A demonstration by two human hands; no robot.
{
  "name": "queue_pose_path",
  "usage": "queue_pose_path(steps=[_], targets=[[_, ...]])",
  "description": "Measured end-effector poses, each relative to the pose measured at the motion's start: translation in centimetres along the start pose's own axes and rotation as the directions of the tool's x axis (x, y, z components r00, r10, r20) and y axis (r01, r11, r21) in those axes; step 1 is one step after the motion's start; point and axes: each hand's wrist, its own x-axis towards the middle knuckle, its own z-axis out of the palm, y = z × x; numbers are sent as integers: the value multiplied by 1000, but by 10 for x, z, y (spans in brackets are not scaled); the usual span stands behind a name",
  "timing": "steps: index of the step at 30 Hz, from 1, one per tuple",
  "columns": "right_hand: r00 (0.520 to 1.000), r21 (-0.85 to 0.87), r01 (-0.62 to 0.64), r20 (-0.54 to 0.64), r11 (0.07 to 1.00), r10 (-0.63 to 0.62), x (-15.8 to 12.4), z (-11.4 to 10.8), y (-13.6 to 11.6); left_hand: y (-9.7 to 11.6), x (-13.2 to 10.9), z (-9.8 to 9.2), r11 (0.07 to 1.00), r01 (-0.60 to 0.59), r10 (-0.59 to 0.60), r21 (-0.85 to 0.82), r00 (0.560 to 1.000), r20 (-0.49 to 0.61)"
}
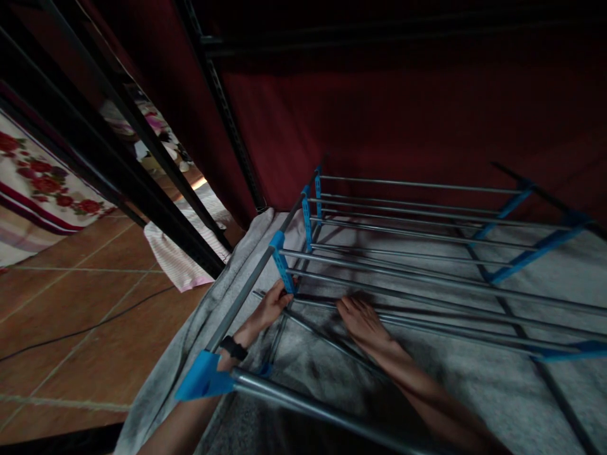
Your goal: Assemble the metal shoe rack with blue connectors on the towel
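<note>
A rack frame of grey metal tubes and blue plastic connectors lies across a grey blanket. My left hand, with a dark band on its wrist, reaches under a side tube. Its fingers close on the lower end of a blue connector, where a tube meets it. My right hand lies over that same metal tube, fingers curled down on it; their tips are partly hidden. Below both hands a loose-looking tube runs diagonally. A blue corner piece joins the nearest tubes.
Behind the rack hangs a dark red curtain. Black metal posts slant along the left. Beyond the blanket is a tiled floor with a cable and a striped cloth. More blue connectors stand at the far right.
</note>
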Motion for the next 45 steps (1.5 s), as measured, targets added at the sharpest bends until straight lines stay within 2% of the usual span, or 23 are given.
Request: queue_pose_path(steps=[5,9,14,21,30,38,45], targets=[[998,36,-56,3,998,55,6,-15,6,20,-5,-5,997,33,-28,-74,997,69],[994,66,-87,66,994,83,11,-25,12,29,-2,-6,999,11,-7,-38,996,83],[994,44,-71,90,997,67,11,-34,11,22,7,0,999,27,-26,-40,1000,15],[995,43,-65,84,997,61,10,-42,8,11,10,1,996,21,-18,-83,999,36],[981,81,-105,171,991,89,13,-48,5,7,11,1,998,-49,47,39,997,67],[985,195,-66,169,979,33,16,-61,9,1,10,5,995,-71,70,76,997,15],[978,191,-83,205,978,43,19,-65,9,-6,8,8,997,-51,52,56,998,-23]])
